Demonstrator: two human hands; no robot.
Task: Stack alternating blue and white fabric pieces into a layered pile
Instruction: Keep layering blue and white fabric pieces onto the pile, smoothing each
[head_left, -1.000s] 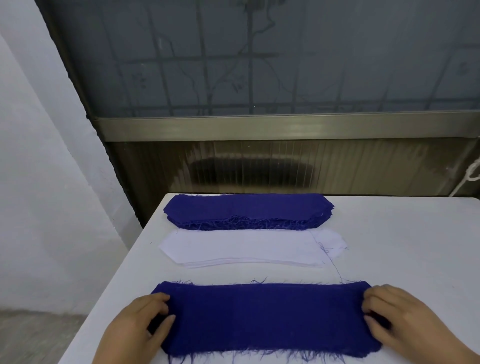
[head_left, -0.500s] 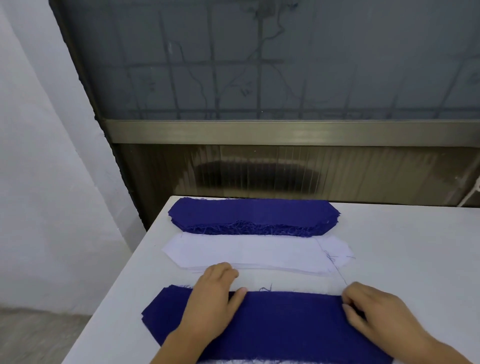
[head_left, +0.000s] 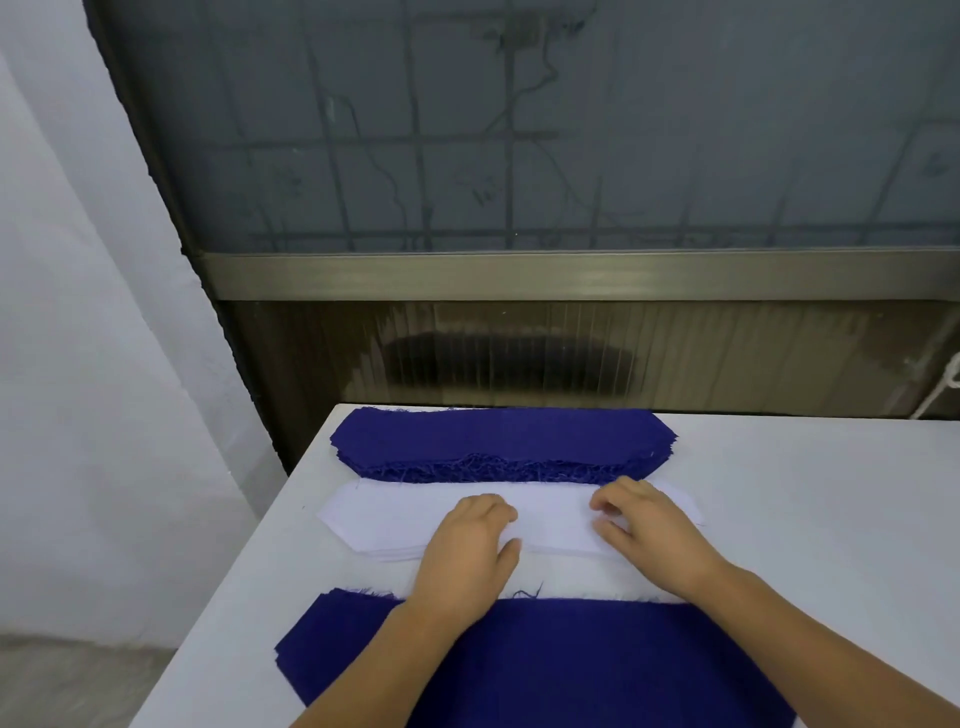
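- Three fabric groups laid in parallel rows on table (head_left: 805, 519); landmark taken as white stack (head_left: 395, 514).
- Blue stack (head_left: 498, 441) just beyond white stack, near edges touching or slightly overlapping; likely kept as supply of blue pieces, within one reach.
- Layered pile (head_left: 545, 670) on near side of white stack, separated by a strip of bare table; blue piece on top, thin white edge showing along its far border. Judged: white piece due next.
- Side-by-side arrangement judged to allow alternate picking without shifting position.
- Left hand (head_left: 467, 540) resting on white stack near its middle, fingers bent down onto top sheet, thumb at near edge; grasp of a single sheet not confirmed.
- Right hand (head_left: 644, 525) on right portion of white stack, fingers curled toward top layer, apparently pinching or peeling at it; cannot tell whether a sheet is separated.
- Nothing lifted clear of white stack.
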